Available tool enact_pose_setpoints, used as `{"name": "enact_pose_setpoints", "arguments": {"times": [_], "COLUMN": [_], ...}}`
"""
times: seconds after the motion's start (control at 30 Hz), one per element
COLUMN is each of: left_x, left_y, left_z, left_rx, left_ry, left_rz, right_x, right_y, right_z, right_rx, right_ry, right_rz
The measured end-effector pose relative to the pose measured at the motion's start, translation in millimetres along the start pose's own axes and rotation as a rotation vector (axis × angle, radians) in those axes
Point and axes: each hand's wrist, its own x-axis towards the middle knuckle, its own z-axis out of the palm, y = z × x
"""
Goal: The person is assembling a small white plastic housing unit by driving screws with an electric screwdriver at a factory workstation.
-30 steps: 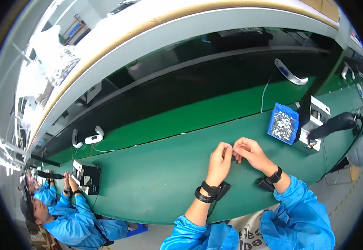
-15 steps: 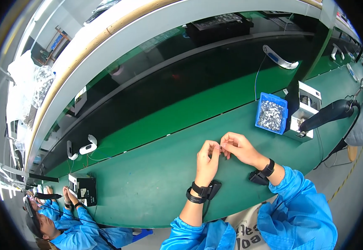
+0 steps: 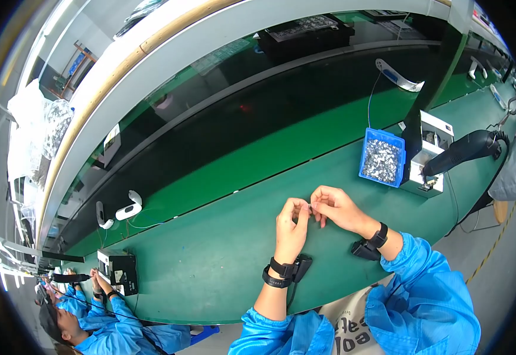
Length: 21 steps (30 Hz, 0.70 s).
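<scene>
Over the green tabletop point(image 3: 222, 248) my two hands meet fingertip to fingertip. My left hand point(image 3: 291, 228) is closed in a pinch, thumb against the bent fingers. My right hand point(image 3: 338, 208) pinches too, its thumb and forefinger touching the left fingertips. A tiny pale speck shows where they meet; it is too small to name. Up and to the right of the hands stands a blue bin point(image 3: 382, 158) full of small silvery metal parts. Right beside the bin is a black and silver bench device point(image 3: 428, 157).
A black handheld tool point(image 3: 465, 152) on a cord leans across the device. White curved pieces point(image 3: 399, 76) lie beyond the table's back seam, others point(image 3: 129, 207) at left. Another person in blue point(image 3: 101, 319) works at the left by a similar device point(image 3: 117, 271). A shelf rail point(image 3: 210, 26) arches overhead.
The view has shifted a little. My hands stay pinched together in nearly the same place, with only a slight shift of the fingers.
</scene>
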Motion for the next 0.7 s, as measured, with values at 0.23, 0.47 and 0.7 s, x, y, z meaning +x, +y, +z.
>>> {"name": "enact_pose_setpoints", "arguments": {"times": [0.23, 0.47, 0.7], "left_x": [0, 1, -1], "left_y": [-1, -2, -1], "left_z": [0, 3, 4], "left_rx": [0.017, 0.209, 0.392], "left_ry": [0.000, 0.103, 0.045], "left_rz": [0.009, 0.114, 0.204], "right_x": [1, -5, -15], "right_y": [2, -7, -11], "right_z": [-1, 4, 23], "right_rx": [0.009, -0.036, -0.184], "right_ry": [0.001, 0.082, -0.031], "right_rz": [-0.004, -0.078, -0.184]}}
